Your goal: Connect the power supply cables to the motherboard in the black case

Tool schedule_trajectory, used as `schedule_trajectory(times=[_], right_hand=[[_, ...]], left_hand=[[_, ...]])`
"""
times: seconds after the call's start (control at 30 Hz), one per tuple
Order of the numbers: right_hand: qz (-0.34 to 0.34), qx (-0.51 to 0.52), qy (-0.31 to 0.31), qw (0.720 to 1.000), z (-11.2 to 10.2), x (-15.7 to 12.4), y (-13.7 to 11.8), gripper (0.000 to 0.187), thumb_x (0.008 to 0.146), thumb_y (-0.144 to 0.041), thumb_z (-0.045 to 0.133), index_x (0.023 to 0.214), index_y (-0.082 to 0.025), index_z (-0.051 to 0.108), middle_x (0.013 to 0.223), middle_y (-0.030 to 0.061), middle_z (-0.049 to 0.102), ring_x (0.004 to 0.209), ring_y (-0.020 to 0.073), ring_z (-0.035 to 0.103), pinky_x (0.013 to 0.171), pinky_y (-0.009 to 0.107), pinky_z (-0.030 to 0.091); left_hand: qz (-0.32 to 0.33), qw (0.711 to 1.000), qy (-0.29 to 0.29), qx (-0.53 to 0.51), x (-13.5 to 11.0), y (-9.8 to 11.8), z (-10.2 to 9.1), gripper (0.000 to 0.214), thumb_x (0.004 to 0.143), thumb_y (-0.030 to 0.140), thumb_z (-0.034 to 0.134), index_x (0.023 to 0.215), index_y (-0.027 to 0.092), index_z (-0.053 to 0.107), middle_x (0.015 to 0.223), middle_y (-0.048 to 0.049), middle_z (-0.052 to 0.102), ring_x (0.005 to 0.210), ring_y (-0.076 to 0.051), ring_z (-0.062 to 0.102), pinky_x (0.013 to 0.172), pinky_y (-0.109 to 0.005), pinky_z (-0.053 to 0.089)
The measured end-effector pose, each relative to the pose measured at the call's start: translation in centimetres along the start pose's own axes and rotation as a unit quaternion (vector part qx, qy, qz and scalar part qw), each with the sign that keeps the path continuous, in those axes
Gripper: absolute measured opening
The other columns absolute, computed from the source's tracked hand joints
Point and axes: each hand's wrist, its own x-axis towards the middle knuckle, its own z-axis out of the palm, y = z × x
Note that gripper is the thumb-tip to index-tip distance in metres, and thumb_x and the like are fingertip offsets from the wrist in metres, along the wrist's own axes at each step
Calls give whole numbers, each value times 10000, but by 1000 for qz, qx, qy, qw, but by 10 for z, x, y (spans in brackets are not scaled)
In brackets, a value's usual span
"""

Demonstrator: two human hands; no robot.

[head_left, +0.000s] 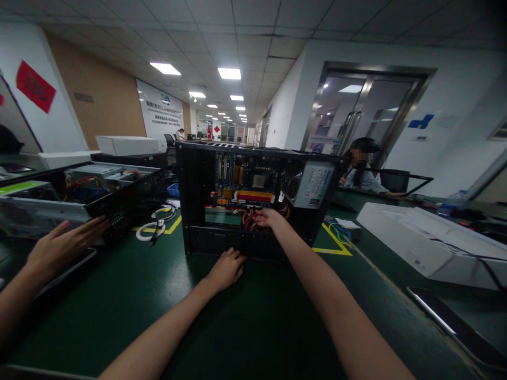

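A black computer case (198,240) stands upright with its side off. Inside it are a motherboard (237,182) and a power supply (315,184) at the upper right. My right hand (266,217) reaches into the lower part, its fingers closed around a bundle of red, yellow and black power cables (249,220). At the case's lower front edge, my left hand (226,270) lies low on the green table (158,306), with loosely bent fingers touching the edge and nothing visible in them.
At the left, a co-worker's hand (59,250) touches a second open computer case (71,206). A coiled white cable (152,228) lies between the cases. To the right are a long white box (420,240), a phone-like dark slab (447,316) and a seated person (362,169).
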Motion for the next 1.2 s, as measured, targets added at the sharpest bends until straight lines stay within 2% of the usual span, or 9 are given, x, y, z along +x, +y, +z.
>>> schedule_trajectory(times=[0.3, 0.53, 0.73, 0.97, 1.2], right_hand=[[-9, -10, -4, 1000, -2, 3, 1, 183, 858, -115, 318, 691, -161, 377, 530, -14, 435, 444, 82, 456, 427, 166, 368], [-6, -15, -19, 1000, 0, -5, 2, 192, 861, -117, 308, 687, -156, 381, 518, -5, 455, 440, 84, 462, 423, 164, 376], [-1, 2, -30, 1000, -1, -3, 2, 171, 864, -130, 313, 718, -150, 400, 507, -14, 454, 408, 75, 439, 410, 165, 382], [-1, 2, -38, 999, -2, -6, 2, 153, 866, -136, 334, 744, -136, 427, 520, 1, 477, 441, 83, 482, 409, 161, 405], [-14, -8, -14, 1000, 0, -10, 3, 171, 863, -126, 358, 700, -141, 406, 485, -16, 450, 398, 63, 453, 385, 134, 395]], left_hand=[[0, 1000, 5, 3, 0, 1, 0, 320, 795, 179, 461, 1113, 199, 490, 964, -65, 515, 948, -214, 432, 839, -345, 369], [-2, 1000, 15, 2, -1, 1, -1, 308, 798, 169, 455, 1101, 189, 501, 958, -62, 519, 941, -215, 430, 839, -336, 367], [-2, 1000, -4, 11, 1, 1, -2, 329, 786, 167, 468, 1113, 201, 493, 967, -66, 520, 946, -214, 437, 843, -342, 368], [9, 1000, 16, 4, 1, 0, -1, 314, 783, 163, 468, 1093, 197, 504, 954, -60, 522, 933, -211, 442, 844, -341, 370], [10, 1000, 16, 3, 1, -1, 1, 327, 781, 160, 472, 1104, 198, 498, 955, -60, 521, 938, -209, 439, 847, -340, 365]])
